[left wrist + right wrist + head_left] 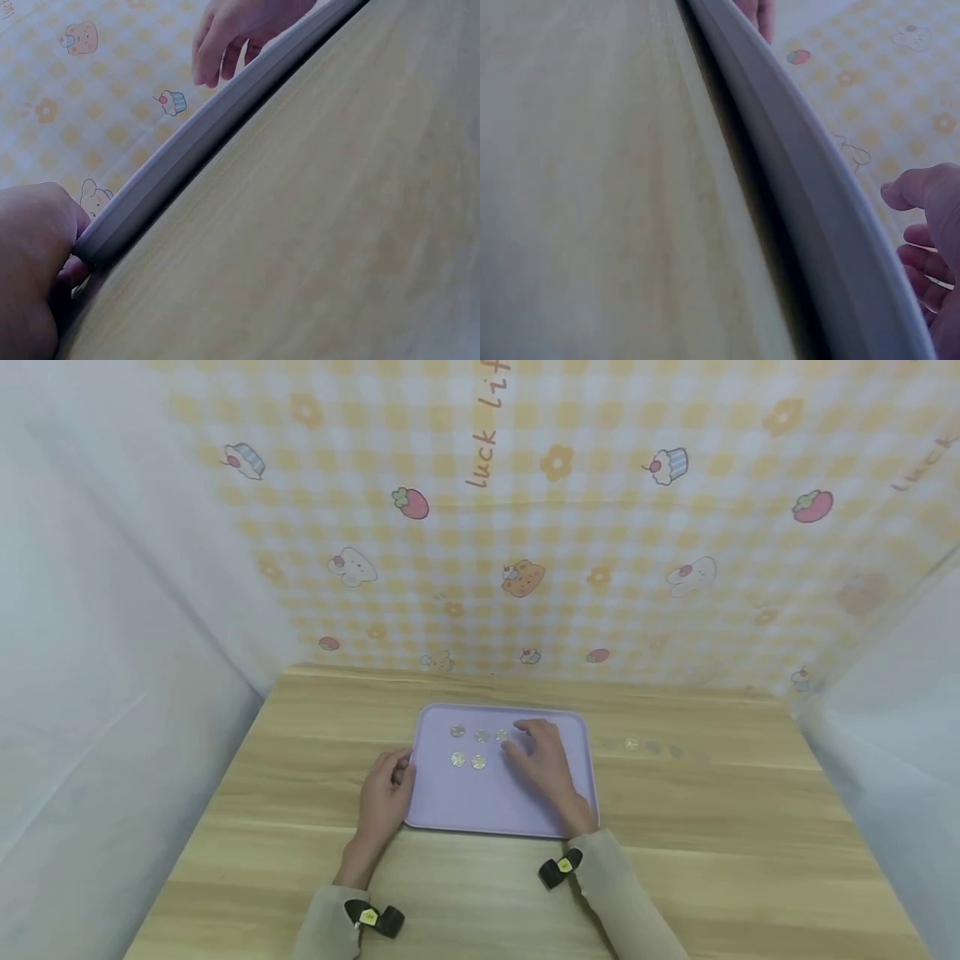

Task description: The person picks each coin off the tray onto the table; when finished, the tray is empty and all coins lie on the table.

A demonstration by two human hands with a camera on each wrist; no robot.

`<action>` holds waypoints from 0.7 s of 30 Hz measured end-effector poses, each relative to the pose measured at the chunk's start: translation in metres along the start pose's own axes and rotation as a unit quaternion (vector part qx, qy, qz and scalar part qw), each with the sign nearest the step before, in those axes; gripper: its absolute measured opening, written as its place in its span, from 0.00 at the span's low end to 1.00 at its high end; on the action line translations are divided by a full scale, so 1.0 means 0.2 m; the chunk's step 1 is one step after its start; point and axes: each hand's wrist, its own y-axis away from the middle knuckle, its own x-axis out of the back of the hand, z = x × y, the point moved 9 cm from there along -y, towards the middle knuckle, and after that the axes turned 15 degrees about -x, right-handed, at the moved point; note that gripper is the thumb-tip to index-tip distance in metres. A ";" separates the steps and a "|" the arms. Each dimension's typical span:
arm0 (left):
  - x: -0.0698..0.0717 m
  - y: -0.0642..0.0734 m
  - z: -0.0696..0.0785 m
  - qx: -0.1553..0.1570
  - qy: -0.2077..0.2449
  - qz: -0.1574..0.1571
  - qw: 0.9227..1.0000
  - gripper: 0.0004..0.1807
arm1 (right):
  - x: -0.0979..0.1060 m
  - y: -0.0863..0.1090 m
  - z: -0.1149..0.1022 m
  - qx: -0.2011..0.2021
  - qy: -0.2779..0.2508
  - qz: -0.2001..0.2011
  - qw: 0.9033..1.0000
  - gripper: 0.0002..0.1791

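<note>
I had left hand (386,789) gripping lilac rectangular tray (480,810) at nine o'clock; right hand (545,763) hovered at three, thumb and fingers parted; five shiny round coins (482,736) lay on it, around eleven.

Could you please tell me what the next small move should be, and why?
I would probably move the right hand over to the bright disc on the wooden table, just right of the purple tray: I see no disc between its fingers, five discs lie on the tray, and the left hand grips the tray's left edge.
</note>
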 end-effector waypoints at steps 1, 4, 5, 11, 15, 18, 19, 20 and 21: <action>0.00 0.00 0.00 0.000 0.003 0.003 1.000 0.17 | -0.02 -0.01 -0.01 -0.001 0.001 -0.007 1.000 0.22; 0.00 0.01 0.00 -0.001 0.002 0.006 1.000 0.17 | -0.07 -0.02 -0.03 -0.001 0.008 -0.020 1.000 0.22; 0.00 0.01 0.00 -0.003 -0.001 0.007 1.000 0.17 | -0.09 -0.03 -0.04 -0.002 0.011 -0.023 1.000 0.22; -0.01 0.01 0.01 0.002 -0.004 0.000 1.000 0.17 | -0.14 -0.04 -0.04 -0.011 0.045 -0.021 0.999 0.21; -0.01 0.01 0.01 0.003 -0.008 -0.005 1.000 0.17 | -0.14 -0.05 -0.02 -0.023 0.065 -0.013 0.998 0.19; 0.00 0.00 0.01 -0.002 -0.010 -0.006 1.000 0.17 | -0.15 -0.06 0.00 -0.030 0.078 -0.013 0.996 0.18; 0.00 0.00 0.01 -0.004 -0.009 -0.005 1.000 0.17 | -0.16 -0.06 0.00 -0.031 0.078 -0.015 0.996 0.17; 0.00 0.00 0.01 -0.005 -0.008 -0.005 1.000 0.17 | -0.16 -0.06 0.01 -0.032 0.077 -0.016 0.996 0.17; 0.00 0.00 0.01 -0.006 -0.009 -0.006 1.000 0.17 | -0.16 -0.06 0.01 -0.032 0.077 -0.018 0.996 0.17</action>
